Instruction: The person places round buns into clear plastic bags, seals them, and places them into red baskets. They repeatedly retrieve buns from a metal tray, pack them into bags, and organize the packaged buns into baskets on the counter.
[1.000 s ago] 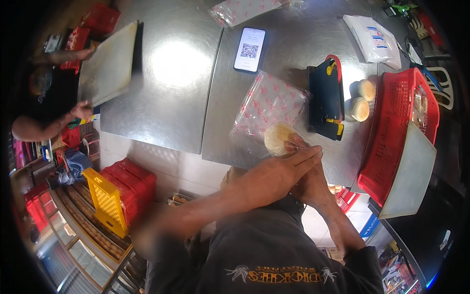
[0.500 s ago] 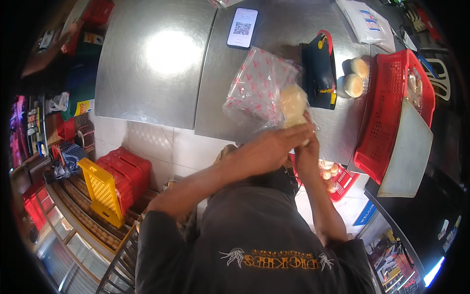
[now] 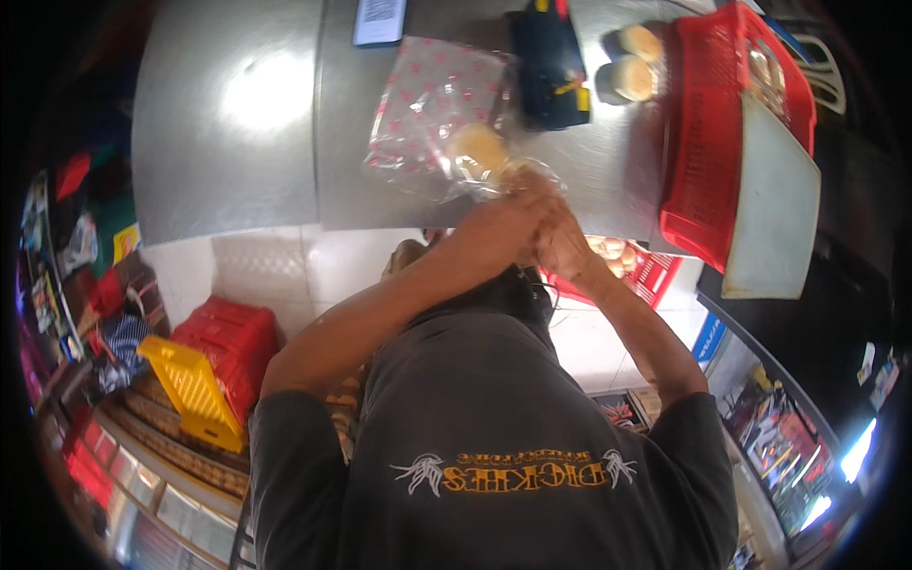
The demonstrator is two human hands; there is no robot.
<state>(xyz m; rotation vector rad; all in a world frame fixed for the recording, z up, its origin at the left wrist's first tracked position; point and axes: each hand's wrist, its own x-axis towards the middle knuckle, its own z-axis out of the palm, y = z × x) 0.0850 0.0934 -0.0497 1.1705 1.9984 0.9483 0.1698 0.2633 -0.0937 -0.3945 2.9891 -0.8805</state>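
My left hand (image 3: 503, 226) and my right hand (image 3: 568, 249) meet at the near edge of a steel table, fingers closed together around the gathered end of a clear plastic bag (image 3: 540, 177). A pale round bun (image 3: 478, 150) shows through the bag, just beyond my fingers. The exact grip of each hand is blurred and partly covered by the other. Under and beyond the bag lies a stack of clear plastic bags printed in pink (image 3: 432, 90). To its right stands a dark blue bench tool (image 3: 549, 71) with red and yellow parts.
Two pale buns (image 3: 635, 78) sit right of the tool. A red plastic basket (image 3: 705, 142) with a whitish board (image 3: 774, 204) against it borders the table's right side. A phone (image 3: 380, 21) lies at the far edge. Below, another red basket (image 3: 651, 280) holds buns.
The view has shifted, so the table appears higher and further left. Both hands and the bagged bun have come nearer my body, and the hands are pressed closer together.
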